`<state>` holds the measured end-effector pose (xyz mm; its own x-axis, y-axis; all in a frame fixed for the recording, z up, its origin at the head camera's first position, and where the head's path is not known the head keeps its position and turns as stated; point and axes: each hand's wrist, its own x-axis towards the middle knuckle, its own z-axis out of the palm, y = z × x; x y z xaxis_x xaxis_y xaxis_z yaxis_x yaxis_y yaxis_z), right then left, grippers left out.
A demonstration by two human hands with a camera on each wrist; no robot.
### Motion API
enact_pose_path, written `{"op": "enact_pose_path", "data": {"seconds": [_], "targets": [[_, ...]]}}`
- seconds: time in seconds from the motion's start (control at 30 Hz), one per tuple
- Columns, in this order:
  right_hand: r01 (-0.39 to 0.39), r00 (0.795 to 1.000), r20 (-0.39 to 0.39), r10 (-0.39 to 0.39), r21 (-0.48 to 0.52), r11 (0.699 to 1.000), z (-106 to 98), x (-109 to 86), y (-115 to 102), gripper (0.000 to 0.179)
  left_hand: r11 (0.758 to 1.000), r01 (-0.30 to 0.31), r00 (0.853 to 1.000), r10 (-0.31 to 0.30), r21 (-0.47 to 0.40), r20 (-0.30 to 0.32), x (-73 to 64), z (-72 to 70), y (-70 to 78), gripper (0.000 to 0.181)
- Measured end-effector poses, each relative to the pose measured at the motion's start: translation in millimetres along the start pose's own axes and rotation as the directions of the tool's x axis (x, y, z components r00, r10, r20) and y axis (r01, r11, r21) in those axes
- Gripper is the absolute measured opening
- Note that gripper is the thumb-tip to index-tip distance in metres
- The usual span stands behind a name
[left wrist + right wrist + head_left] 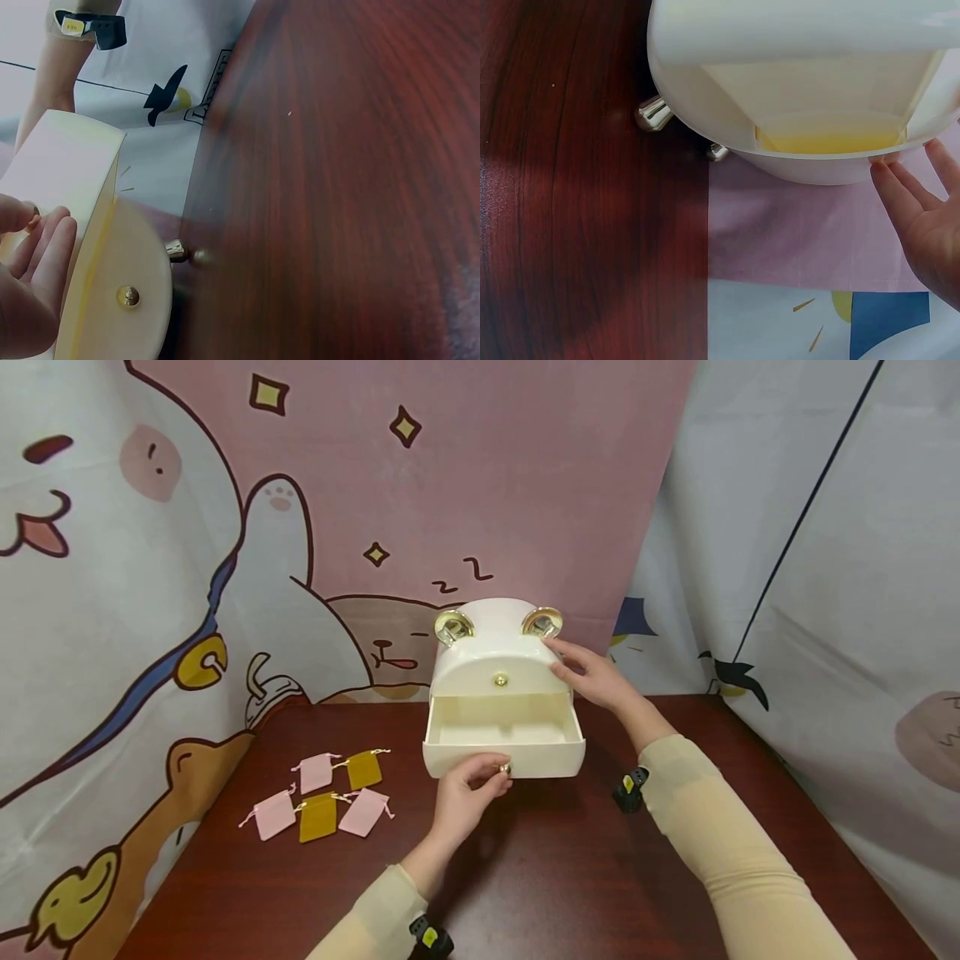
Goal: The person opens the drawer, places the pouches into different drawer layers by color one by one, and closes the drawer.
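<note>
A cream-white storage box (495, 622) with a rounded top and two gold ear-like rings stands toward the back of the table. Its lower drawer (551, 762) is pulled out, and its bare inside shows in the head view. My left hand (463, 797) pinches the drawer's small gold knob (506, 768) between thumb and fingers. With extended fingers, my right hand (592, 677) touches the box's upper right side, just below the right gold ring (542, 622). In the right wrist view, the fingertips (881, 171) rest at the box's edge. A second gold knob (500, 679) sits on the upper front panel.
Several small drawstring pouches, such as a pink one (363, 812) and a mustard-yellow one (318, 817), lie on the dark red wooden table (555, 877) left of the box. A printed cartoon cloth (525, 485) hangs behind. Short metallic feet (654, 114) support the box.
</note>
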<state>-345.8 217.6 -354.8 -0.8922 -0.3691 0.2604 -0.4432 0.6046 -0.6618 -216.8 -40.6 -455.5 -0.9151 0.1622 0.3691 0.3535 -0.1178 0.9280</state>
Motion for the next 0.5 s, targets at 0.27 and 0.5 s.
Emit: {"op": "enact_pose_path", "data": {"seconds": [0.27,0.5], "targets": [[0.005,1.0,-0.007,-0.005,0.002,1.0,0,0.3,0,0.056,1.0,0.01,0.999,-0.011,0.02,0.038,-10.6,2.0,23.3,0.022],[0.003,1.0,-0.015,-0.004,-0.011,1.0,1,0.1,0,0.056,0.999,0.034,0.999,-0.036,0.04,0.035,-17.2,2.7,23.5,0.023]]}}
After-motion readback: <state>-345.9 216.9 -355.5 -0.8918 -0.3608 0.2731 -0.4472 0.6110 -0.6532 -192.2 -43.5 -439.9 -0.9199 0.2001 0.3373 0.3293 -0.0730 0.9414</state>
